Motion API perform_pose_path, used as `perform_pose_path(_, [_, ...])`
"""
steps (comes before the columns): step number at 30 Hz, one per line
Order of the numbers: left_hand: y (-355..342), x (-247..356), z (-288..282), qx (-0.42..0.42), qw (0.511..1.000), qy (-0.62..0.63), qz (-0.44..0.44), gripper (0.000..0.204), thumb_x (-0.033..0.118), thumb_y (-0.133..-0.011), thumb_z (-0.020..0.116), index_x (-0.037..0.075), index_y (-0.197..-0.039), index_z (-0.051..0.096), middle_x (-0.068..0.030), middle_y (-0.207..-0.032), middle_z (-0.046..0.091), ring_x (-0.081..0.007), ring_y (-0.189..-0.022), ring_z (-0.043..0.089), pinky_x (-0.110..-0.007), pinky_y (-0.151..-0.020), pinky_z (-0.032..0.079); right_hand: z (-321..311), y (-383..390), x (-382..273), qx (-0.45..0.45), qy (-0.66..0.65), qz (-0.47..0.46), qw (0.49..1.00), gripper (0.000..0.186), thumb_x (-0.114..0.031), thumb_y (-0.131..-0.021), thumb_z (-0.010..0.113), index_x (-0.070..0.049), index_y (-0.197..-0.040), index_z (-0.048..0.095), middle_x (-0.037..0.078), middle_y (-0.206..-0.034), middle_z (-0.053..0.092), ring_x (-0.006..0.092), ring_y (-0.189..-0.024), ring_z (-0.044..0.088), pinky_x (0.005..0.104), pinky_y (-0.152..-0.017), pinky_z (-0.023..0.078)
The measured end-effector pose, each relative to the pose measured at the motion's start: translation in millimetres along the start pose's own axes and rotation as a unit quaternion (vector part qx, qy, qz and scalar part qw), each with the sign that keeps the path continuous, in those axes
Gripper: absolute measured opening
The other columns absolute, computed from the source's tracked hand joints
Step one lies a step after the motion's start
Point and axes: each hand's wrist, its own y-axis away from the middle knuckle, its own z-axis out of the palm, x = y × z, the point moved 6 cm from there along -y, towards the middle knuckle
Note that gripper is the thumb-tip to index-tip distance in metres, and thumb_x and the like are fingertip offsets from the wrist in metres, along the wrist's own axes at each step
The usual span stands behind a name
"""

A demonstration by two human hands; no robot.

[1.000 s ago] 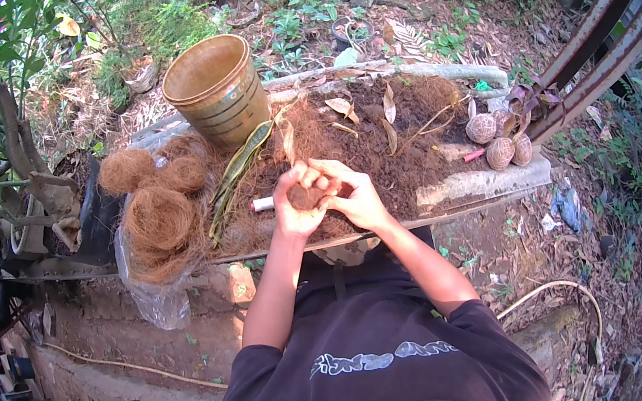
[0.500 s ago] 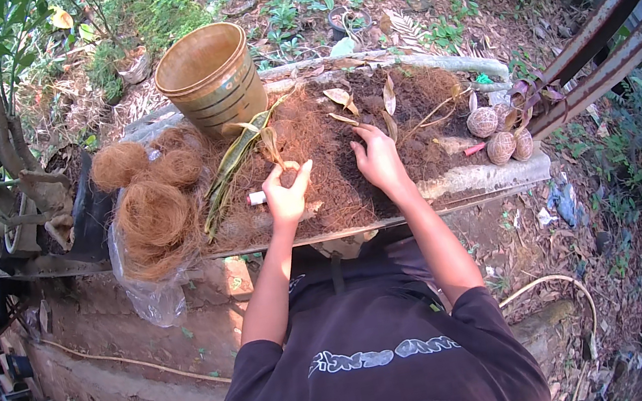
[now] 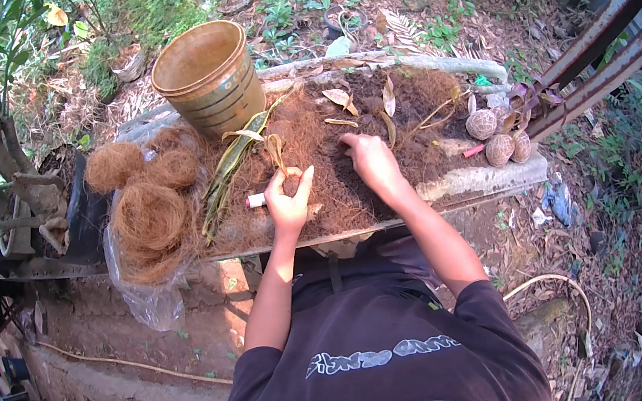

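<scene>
My left hand (image 3: 291, 194) holds a dried leaf cutting (image 3: 275, 151) with a brown clump at its base. Just left of that hand is a white tube-like object (image 3: 255, 201). A long green-and-yellow strappy leaf (image 3: 232, 168) lies diagonally beside it. My right hand (image 3: 368, 157) is down on the dark soil (image 3: 414, 163), fingers bent into it near a few dry leaves (image 3: 340, 99); what they grip, if anything, is hidden. Brown fibre (image 3: 307, 128) is strewn between and beyond my hands.
A large weathered pot (image 3: 211, 93) stands at the back left. Fibre bundles (image 3: 147, 217) lie on clear plastic (image 3: 143, 303) at the left. Several netted balls (image 3: 499, 149) sit at the right beside rusty beams (image 3: 575, 83). The slab's edge (image 3: 482, 182) runs before me; a hose (image 3: 562, 277) lies below.
A second ago both hands were together round the clump. They have since separated: my left stays left with the cutting, and my right has moved right, down onto the soil.
</scene>
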Motion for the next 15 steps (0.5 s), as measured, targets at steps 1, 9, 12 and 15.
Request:
perform_pose_path(1, [-0.2, -0.3, -0.3, 0.002, 1.0, 0.007, -0.006, 0.015, 0.004, -0.084, 0.075, 0.0, -0.081, 0.061, 0.0, -0.071, 0.06, -0.0071, -0.066, 0.054, -0.025, -0.065, 0.045, -4.6, -3.3, 9.7, -0.015, -0.079, 0.05, 0.996, 0.027, -0.002, -0.083, 0.067, -0.003, -0.11, 0.066, 0.022, -0.105, 0.068, 0.0399, -0.097, 0.066, 0.0445, -0.082, 0.054])
perform_pose_path(9, [1.4, 8.4, 1.3, -0.003, 0.999, 0.033, -0.038, 0.015, 0.003, -0.086, 0.073, 0.002, -0.082, 0.059, 0.0012, -0.07, 0.059, -0.0054, -0.065, 0.054, -0.023, -0.062, 0.043, -48.3, -11.6, 25.2, 0.017, -0.14, 0.071, 0.988, 0.028, -0.003, -0.082, 0.07, -0.001, -0.11, 0.069, 0.023, -0.104, 0.069, 0.038, -0.102, 0.066, 0.0414, -0.088, 0.051])
perform_pose_path(12, [1.3, 6.5, 0.9, -0.002, 0.999, 0.036, -0.036, 0.015, 0.003, -0.086, 0.073, 0.002, -0.082, 0.059, 0.0014, -0.07, 0.058, -0.0052, -0.065, 0.053, -0.022, -0.062, 0.043, -44.3, -13.7, 34.5, 0.009, -0.142, 0.089, 0.986, 0.028, -0.005, -0.085, 0.069, -0.002, -0.112, 0.07, 0.023, -0.104, 0.07, 0.0374, -0.102, 0.067, 0.0408, -0.089, 0.051])
perform_pose_path(15, [0.3, 5.5, 0.2, 0.0, 0.999, 0.029, -0.022, 0.015, 0.003, -0.086, 0.073, 0.002, -0.082, 0.059, 0.0014, -0.071, 0.058, -0.0052, -0.065, 0.053, -0.023, -0.062, 0.043, -44.0, -13.5, 39.0, -0.007, -0.151, 0.117, 0.982, 0.026, -0.006, -0.086, 0.068, -0.002, -0.112, 0.07, 0.022, -0.104, 0.07, 0.0361, -0.103, 0.067, 0.04, -0.089, 0.051])
